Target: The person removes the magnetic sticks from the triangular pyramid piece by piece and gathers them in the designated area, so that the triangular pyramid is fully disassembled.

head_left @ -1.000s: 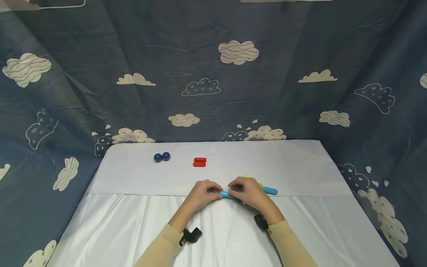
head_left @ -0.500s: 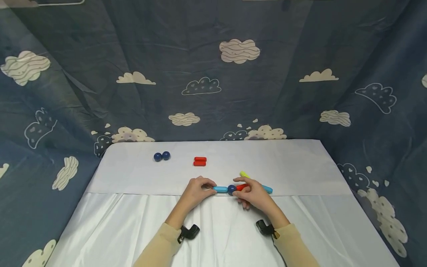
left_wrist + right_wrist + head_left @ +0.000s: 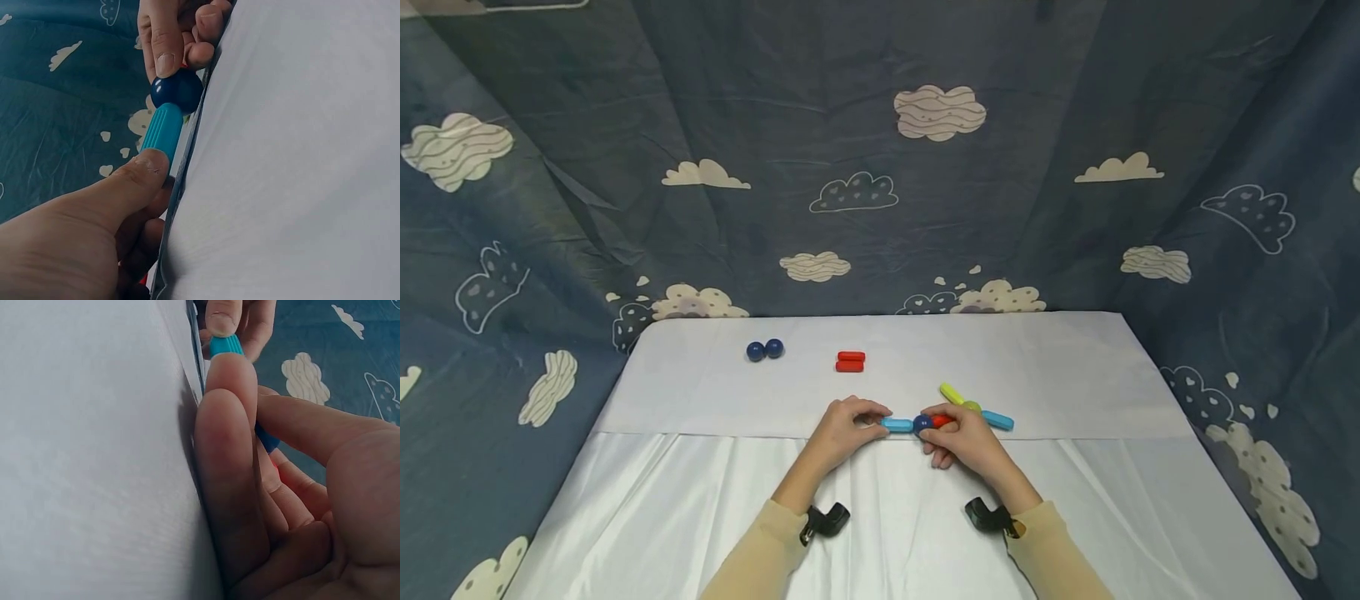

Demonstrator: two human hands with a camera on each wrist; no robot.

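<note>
The left hand (image 3: 842, 432) had it, thumb and fingers pinched tight on the near end of a light-blue stick (image 3: 897, 425), mid-surface! At the stick's other end sat a dark blue ball (image 3: 922, 424), and there was the right hand (image 3: 967, 439), gripping it, a red stick (image 3: 941, 421) half hidden in those fingers! Just beyond, toward the right edge of the surface (image 3: 1060, 367): yellow-green stick (image 3: 951, 392), green ball (image 3: 972, 406), second blue stick (image 3: 997, 420). Near the far edge, two red rods (image 3: 850, 367); toward the far left corner, two navy balls (image 3: 756, 352), side by side!
</note>
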